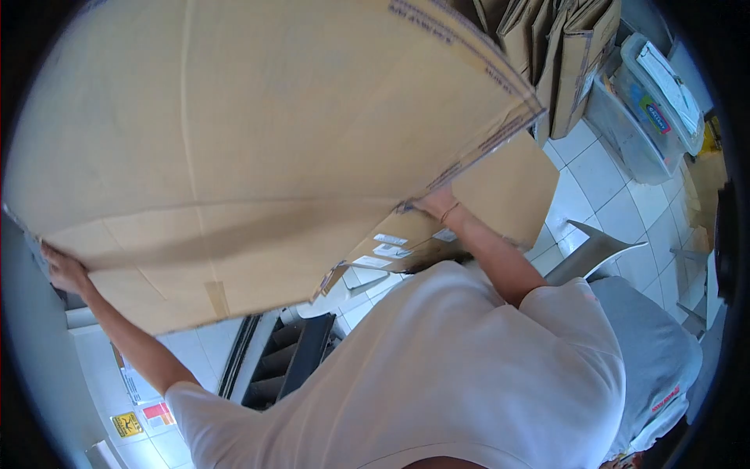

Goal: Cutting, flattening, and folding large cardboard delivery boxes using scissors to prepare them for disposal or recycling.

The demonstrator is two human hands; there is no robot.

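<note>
A large flattened cardboard box (281,135) with taped edges spans the upper left and middle of the head view. My left hand (64,269) grips its edge at the far left, the fingers partly behind the board. At the right edge of the sheet, my right hand (435,202) holds the board near a taped corner, its fingertips hidden by the cardboard. Below and behind that hand shows another cardboard panel (507,187), and beside it a part with several white labels (391,251). Whether these belong to the same box, I cannot tell.
Folded cardboard boxes (577,64) stand upright at the upper right, next to a clear plastic bin (630,129) with its lid tilted. A grey chair part (597,249) and grey cloth (644,363) are at the right. A dark slatted rack (287,363) stands below the sheet, on white floor tiles.
</note>
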